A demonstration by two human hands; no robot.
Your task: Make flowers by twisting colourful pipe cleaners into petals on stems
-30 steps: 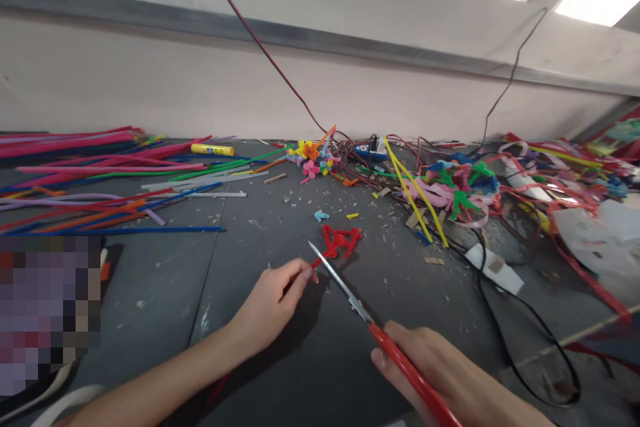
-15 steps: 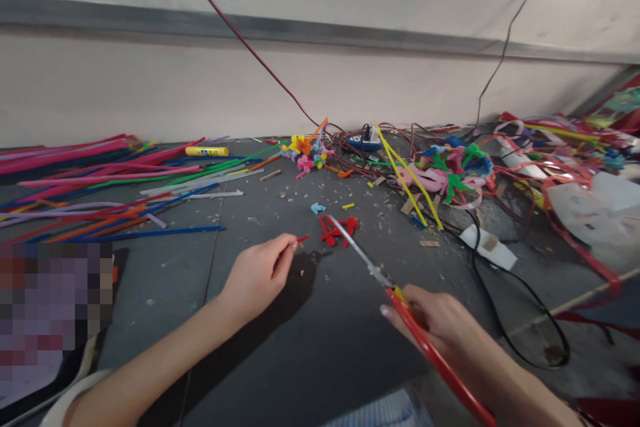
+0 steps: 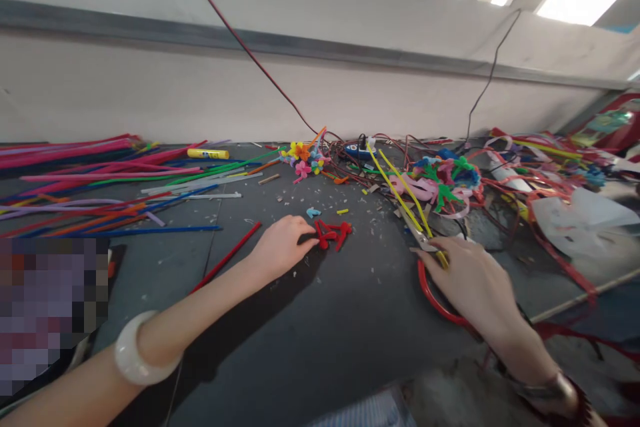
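My left hand [image 3: 286, 243] is closed in a pinch, its fingertips at the edge of a small pile of cut red pipe cleaner pieces [image 3: 341, 235]; they seem to hold one of the pieces. A longer red pipe cleaner [image 3: 231, 255] lies behind my left forearm, partly hidden by it. My right hand [image 3: 473, 280] grips a pair of red-handled scissors [image 3: 431, 293] low over the table, the blades pointing away beside two yellow pipe cleaners [image 3: 404, 197]. My fingers hide part of the handles. A light blue piece [image 3: 313, 213] and a yellow piece [image 3: 343, 211] lie behind the red pile.
Many coloured pipe cleaners [image 3: 107, 180] and a yellow tube [image 3: 209, 154] lie at the left. Small pipe cleaner flowers [image 3: 303, 159] stand near the wall. Cables, a blue power strip [image 3: 361, 151] and a colourful wreath-like piece [image 3: 450, 180] crowd the right. White scraps dot the dark table.
My left hand has moved right to the red pile with its small red piece. My right hand has carried the scissors right and away from the pile, toward the yellow pipe cleaners.
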